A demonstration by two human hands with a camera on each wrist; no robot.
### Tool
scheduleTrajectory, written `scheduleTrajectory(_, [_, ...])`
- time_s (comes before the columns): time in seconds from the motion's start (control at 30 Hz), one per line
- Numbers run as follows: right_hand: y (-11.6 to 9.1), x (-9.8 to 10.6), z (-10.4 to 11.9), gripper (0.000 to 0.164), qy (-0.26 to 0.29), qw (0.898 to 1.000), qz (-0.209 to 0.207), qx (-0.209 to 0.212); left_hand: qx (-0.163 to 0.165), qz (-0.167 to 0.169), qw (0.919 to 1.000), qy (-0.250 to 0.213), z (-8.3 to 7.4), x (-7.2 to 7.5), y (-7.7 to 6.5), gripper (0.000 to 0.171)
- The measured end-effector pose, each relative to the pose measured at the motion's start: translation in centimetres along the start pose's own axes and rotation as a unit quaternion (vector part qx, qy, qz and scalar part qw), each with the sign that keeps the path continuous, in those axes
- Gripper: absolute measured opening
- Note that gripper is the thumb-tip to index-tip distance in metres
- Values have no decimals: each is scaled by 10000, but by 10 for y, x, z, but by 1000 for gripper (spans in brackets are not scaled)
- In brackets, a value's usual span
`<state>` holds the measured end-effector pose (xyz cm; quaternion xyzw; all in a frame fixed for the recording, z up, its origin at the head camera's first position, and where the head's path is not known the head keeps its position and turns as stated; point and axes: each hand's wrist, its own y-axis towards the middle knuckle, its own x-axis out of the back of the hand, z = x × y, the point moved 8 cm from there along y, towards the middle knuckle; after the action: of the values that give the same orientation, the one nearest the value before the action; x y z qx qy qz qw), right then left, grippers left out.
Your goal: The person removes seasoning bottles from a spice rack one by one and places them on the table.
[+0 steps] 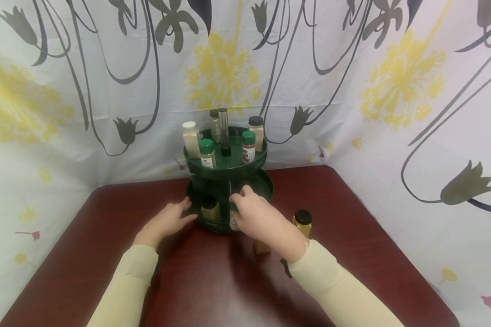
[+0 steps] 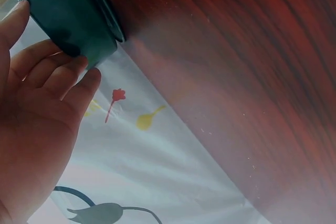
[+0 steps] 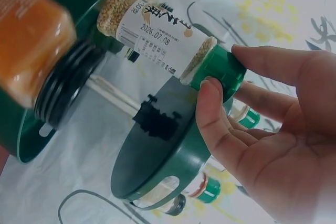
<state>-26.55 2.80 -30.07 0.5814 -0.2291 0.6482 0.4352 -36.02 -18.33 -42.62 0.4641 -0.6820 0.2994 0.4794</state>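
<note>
With thumb and fingers, my right hand (image 1: 268, 222) pinches the green cap (image 3: 223, 72) of a clear spice jar (image 3: 163, 40). The jar has a white label and holds tan seeds or granules. It stands at the front of the lower tier of a green two-tier turntable rack (image 1: 263, 181), mostly hidden by the hand in the head view. My left hand (image 1: 169, 221) is at the rack's left side, its loosely bent fingers touching the outer green wall (image 2: 71, 14). Between the hands, a black-capped jar (image 1: 211, 210) sits on the lower tier.
On the upper tier stand several jars, among them a white-capped jar (image 1: 191, 141) and a red-labelled one with a green cap (image 1: 248, 147). A black-capped yellow jar (image 1: 303, 222) stands on the dark red table (image 1: 188, 281), right of my right wrist. Patterned curtains (image 1: 127, 113) hang behind.
</note>
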Motion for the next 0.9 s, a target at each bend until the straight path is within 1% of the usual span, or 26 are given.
scheduleTrajectory(0.17, [-7, -7, 8, 31, 62, 9999, 103, 98, -30, -15, 10000, -14, -1, 0, -1, 66])
scheduleTrajectory(0.37, [-11, -23, 14, 23, 71, 9995, 174, 259, -92, -43, 9999, 6, -2, 0, -2, 63])
scheduleTrajectory(0.57, [-12, -39, 15, 12, -133, 9990, 121, 420, -66, -69, 10000, 1, -2, 0, -2, 62])
scheduleTrajectory(0.7, [-12, -44, 15, 11, -252, 9987, 102, 437, -30, -45, 10000, 21, -2, -1, -1, 62])
scheduleTrajectory(0.9, [-11, -53, 15, 6, -321, 9983, 248, 430, -53, -59, 9999, 65, -4, -2, -1, 57])
